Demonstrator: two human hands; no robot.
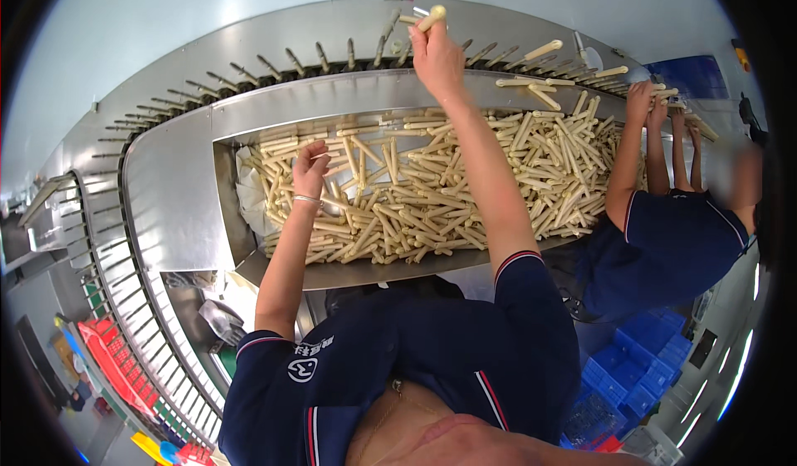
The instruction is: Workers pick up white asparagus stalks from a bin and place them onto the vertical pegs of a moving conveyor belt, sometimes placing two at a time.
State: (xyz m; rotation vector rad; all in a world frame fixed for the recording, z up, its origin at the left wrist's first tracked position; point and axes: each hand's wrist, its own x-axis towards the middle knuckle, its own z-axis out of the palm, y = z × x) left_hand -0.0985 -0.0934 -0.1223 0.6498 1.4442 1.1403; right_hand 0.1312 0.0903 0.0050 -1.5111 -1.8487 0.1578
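Curved steel conveyor (pixel 166 184) edged with upright metal pins | steel trough (pixel 357 271) heaped with cream-coloured tubes (pixel 432 192) | co-worker (pixel 664 242) at far right reaching to the pins | right hand (pixel 436 55) raised, fingers closed around one cream tube (pixel 432 19) at the pin row | left hand (pixel 309 169) down in the heap, fingers curled on tubes.

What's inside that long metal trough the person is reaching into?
The metal trough holds a deep heap of cream-coloured sticks. The left hand rests among them. The heap covers the trough floor, so anything beneath cannot be seen.
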